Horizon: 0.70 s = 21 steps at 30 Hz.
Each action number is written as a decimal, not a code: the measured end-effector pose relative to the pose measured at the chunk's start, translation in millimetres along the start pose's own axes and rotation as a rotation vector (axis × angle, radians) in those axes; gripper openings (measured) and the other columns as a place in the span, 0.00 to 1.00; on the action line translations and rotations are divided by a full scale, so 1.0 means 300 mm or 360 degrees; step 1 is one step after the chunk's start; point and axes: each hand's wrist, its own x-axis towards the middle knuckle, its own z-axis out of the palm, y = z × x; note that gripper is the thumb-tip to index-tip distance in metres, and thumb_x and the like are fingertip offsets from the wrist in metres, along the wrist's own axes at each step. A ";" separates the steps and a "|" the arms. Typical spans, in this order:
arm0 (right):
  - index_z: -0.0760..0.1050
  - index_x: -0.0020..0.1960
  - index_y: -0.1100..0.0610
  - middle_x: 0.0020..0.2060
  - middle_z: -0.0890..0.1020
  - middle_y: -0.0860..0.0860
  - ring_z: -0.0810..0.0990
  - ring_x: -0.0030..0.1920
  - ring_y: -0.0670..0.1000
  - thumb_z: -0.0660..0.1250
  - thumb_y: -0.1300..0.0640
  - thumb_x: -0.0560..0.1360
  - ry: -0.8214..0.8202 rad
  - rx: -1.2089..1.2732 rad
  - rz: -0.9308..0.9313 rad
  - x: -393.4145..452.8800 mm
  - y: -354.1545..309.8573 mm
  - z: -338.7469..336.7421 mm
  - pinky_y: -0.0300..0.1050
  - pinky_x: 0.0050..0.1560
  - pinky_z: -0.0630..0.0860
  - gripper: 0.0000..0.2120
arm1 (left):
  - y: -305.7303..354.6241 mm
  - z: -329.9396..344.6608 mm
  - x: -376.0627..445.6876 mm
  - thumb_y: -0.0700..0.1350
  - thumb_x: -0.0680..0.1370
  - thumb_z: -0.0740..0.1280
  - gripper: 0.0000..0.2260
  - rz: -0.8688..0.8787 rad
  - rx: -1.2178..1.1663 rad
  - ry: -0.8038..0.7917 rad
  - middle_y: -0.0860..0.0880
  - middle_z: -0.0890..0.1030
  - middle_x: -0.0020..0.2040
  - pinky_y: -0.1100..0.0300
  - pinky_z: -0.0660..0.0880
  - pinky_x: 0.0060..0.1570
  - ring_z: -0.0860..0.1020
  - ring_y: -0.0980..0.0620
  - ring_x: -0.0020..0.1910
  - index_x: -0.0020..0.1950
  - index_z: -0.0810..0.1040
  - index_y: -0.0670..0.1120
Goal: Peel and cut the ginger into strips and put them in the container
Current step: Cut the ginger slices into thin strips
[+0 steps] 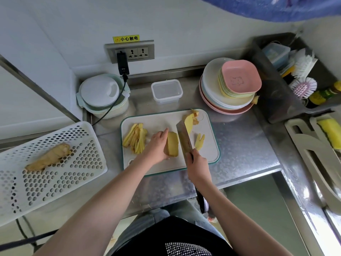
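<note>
On the white cutting board my left hand holds a peeled ginger piece down by its left side. My right hand grips the handle of a cleaver, whose blade stands on the board just right of that piece. A pile of ginger strips lies at the board's left. A few slices lie right of the blade, and another ginger piece with peel scraps sits at the far right corner. An empty clear container stands behind the board.
A white perforated basket at left holds an unpeeled ginger root. A lidded round pot and a charger cable sit back left. Stacked plates and bowls stand back right, beside a sink with brushes.
</note>
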 end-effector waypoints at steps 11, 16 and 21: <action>0.64 0.47 0.57 0.39 0.76 0.55 0.76 0.40 0.59 0.52 0.52 0.83 0.0036 -0.0011 0.0050 -0.012 -0.001 0.070 0.49 0.38 0.71 0.10 | 0.019 0.038 -0.038 0.31 0.77 0.58 0.28 -0.0401 -0.0954 0.0079 0.46 0.72 0.68 0.54 0.70 0.65 0.71 0.49 0.66 0.76 0.61 0.47; 0.65 0.47 0.57 0.37 0.75 0.53 0.77 0.38 0.58 0.52 0.51 0.83 0.0026 0.0039 0.0004 -0.013 -0.043 0.100 0.49 0.36 0.73 0.11 | 0.000 0.086 -0.008 0.37 0.75 0.60 0.27 -0.0465 -0.1100 0.0077 0.51 0.77 0.64 0.53 0.73 0.62 0.75 0.52 0.62 0.73 0.65 0.54; 0.64 0.45 0.56 0.34 0.74 0.52 0.74 0.33 0.54 0.51 0.52 0.83 0.0019 0.0071 -0.0015 -0.006 -0.060 0.122 0.43 0.27 0.66 0.11 | 0.032 0.048 -0.034 0.33 0.75 0.60 0.28 -0.0529 -0.1409 0.0107 0.54 0.75 0.64 0.60 0.70 0.61 0.73 0.55 0.61 0.74 0.65 0.50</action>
